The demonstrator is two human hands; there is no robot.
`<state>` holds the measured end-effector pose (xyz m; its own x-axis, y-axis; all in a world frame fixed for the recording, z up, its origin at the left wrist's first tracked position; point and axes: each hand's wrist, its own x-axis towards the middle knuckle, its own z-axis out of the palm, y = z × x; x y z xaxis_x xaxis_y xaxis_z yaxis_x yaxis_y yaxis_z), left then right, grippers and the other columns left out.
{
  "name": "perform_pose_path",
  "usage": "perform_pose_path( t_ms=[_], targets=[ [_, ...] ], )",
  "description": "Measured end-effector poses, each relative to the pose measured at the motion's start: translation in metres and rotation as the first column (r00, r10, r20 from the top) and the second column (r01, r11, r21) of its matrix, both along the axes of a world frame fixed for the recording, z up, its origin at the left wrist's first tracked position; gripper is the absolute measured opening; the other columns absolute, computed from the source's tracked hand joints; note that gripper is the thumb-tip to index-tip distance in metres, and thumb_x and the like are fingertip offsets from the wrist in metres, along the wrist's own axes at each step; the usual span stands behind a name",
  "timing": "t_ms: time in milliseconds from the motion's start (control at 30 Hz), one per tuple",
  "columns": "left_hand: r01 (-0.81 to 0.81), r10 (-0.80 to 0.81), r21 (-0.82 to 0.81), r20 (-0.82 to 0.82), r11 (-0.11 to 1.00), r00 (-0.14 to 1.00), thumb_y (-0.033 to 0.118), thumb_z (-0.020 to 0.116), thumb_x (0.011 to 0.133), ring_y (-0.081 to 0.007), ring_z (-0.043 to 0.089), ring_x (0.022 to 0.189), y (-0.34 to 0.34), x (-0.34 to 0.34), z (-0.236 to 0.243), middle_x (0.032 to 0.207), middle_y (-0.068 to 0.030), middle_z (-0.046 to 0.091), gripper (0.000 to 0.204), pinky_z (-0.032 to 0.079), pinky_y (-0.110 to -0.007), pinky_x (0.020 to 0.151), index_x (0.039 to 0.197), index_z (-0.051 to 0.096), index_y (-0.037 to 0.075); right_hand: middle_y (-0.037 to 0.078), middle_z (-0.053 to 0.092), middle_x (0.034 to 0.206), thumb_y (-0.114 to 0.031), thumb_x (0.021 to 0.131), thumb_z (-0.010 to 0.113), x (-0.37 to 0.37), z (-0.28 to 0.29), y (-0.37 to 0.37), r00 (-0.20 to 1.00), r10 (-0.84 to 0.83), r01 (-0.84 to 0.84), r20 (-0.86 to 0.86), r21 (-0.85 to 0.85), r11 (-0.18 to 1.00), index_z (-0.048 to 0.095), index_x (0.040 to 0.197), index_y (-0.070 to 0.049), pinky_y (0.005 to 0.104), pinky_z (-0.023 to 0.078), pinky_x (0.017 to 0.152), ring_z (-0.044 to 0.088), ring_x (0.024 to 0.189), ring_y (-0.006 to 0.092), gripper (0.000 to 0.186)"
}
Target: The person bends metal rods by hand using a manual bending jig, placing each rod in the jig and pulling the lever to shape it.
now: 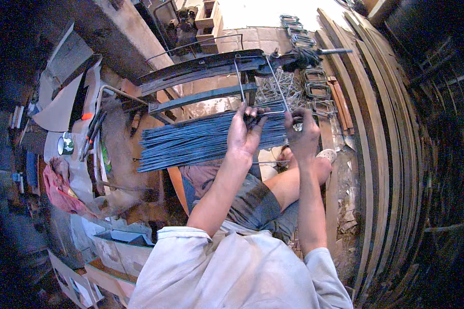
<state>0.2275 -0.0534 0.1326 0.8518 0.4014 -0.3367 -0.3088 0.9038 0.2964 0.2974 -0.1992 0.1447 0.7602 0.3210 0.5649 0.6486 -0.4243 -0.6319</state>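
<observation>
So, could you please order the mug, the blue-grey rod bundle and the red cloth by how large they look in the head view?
Largest to smallest, as they appear:
1. blue-grey rod bundle
2. red cloth
3. mug

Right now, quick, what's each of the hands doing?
Left hand: closed, holding the bent rod.
Right hand: closed, holding the same rod, further right.

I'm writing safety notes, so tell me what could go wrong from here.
The bare left hand and right hand could get scratched by the bent rod. The loose-looking straight rods might slide apart if bumped. A dropped rod might hit the bare leg below.
</observation>
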Motion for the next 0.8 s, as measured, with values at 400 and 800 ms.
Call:
perform_pose_path(
  t_ms=[400,800],
  targets=[
    [-0.021,0.039,0.198,-0.084,0.98,0.996,0.024,0.055,0.095,-0.0185,0.063,0.079,0.004,0.008,0.017,0.085,-0.0041,0.064,0.018,0.056,-0.037,0.068,0.103,0.059,0.009,0.016,0.065,0.086,-0.03,0.087,0.068,-0.008,-0.002,0.015,0.911,0.042,0.036,-0.409,0.18,0.983,0.051,0.107,-0.002,0.038,0.05,0.07,0.064,0.079,0.0257,0.038],
    [-0.087,0.106,0.355,-0.037,0.931,0.994,0.011,0.054,0.09,-0.0158,0.062,0.069,0.03,0.064,0.1,0.082,-0.0058,0.065,0.012,0.051,-0.033,0.067,0.09,0.062,0.003,0.011,0.064,0.069,-0.021,0.086,0.066,0.062,0.081,0.071,0.917,-0.044,0.237,-0.396,0.452,0.86,0.062,0.081,0.002,0.0347,0.048,0.065,0.058,0.063,0.0205,0.024]
  ],
)
